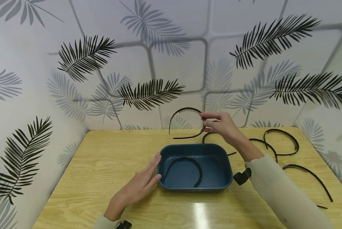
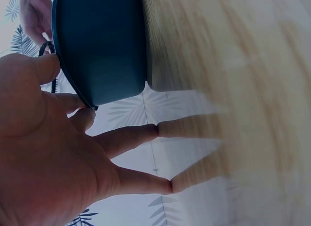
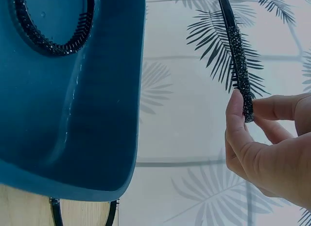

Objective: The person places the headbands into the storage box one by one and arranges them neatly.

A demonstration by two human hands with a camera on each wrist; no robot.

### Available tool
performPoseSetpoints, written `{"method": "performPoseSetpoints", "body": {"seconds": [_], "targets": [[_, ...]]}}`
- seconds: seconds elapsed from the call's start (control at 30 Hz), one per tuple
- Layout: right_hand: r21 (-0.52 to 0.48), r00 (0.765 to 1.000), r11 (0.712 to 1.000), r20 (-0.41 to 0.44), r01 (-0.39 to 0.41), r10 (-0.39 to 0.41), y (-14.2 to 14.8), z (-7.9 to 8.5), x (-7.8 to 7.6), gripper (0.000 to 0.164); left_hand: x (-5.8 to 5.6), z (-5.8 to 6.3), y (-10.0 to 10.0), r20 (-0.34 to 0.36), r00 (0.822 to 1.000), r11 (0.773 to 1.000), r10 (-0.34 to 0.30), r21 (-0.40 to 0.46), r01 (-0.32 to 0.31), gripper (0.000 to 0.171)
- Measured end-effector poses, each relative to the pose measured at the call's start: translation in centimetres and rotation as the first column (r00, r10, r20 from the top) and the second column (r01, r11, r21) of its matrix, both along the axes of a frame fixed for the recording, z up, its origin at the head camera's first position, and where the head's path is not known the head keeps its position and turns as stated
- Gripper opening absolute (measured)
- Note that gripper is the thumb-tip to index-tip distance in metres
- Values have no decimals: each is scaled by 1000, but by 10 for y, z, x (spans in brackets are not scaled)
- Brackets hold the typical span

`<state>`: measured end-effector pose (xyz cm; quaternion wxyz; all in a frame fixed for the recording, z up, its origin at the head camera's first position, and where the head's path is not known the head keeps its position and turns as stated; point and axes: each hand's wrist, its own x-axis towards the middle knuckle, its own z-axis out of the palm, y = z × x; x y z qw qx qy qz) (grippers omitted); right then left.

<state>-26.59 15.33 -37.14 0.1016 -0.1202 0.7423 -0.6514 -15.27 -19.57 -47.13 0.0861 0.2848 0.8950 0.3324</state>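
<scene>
Firstly, head view: one glossy wood-grain table [image 1: 102,165], with a bright glare patch [image 1: 200,214] towards the front; whitish-grey walls [image 1: 185,73] behind it and at both sides, printed with black and grey leaves and soft dark lines. One blue tray [image 1: 215,170], round-cornered, base on the table; inside, one loose headband [image 1: 200,173], dark and toothed. My left hand [image 1: 139,183] lies along the tray's left side, digits straight, touching the rim without gripping. My right hand [image 1: 221,125] pinches the held headband [image 1: 185,109], raised near the tray's far rim. Further stock on the table: one rear headband [image 1: 204,137], just beyond the tray; an overlapping pair [image 1: 297,146] at far right; one front-right headband [image 1: 315,177]. Pale sleeves [image 1: 285,194]; a black wrist device [image 1: 242,176] at my right cuff. Next, left wrist view: my thumb and nearest fingers meet the tray's edge, while two others stretch apart to the tabletop, whose sheen mirrors them, a detail hidden from the head view. Lastly, right wrist view: my thumb and fingertips pinch one end of a glittering, stone-studded stretch of the held headband, clear of the tray; similar sparkle shows on the loose headband, and pale highlights streak the tray's interior.
</scene>
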Motion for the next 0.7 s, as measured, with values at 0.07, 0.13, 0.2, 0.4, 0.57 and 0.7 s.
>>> {"method": "performPoseSetpoints", "body": {"seconds": [0.07, 0.13, 0.2, 0.4, 0.57, 0.7], "targets": [[-15, 1000, 1000, -8, -4, 4, 2, -1, 5, 43, 0, 0, 0, 3, 1000, 1000, 0, 1, 0, 66], [-20, 1000, 1000, -11, -4, 4, 4, -1, 9, 43, 0, 0, 0, 7, 1000, 1000, 0, 3, 0, 66], [-20, 1000, 1000, -5, 5, -5, 5, -2, 14, 43, 0, 0, 0, 8, 1000, 1000, 3, 3, -3, 66], [-3, 1000, 1000, -5, 28, -28, 8, -6, 28, 44, 0, 0, 0, 20, 1000, 1000, 10, -1, -10, 66], [-6, 999, 999, -19, 49, -49, 12, -15, 39, 43, 0, -1, 1, 18, 1000, 1000, 15, -8, -15, 66], [-40, 998, 997, -33, 59, -61, 13, -21, 47, 43, 0, -1, 1, 22, 1000, 1000, 20, -13, -20, 66]]}}
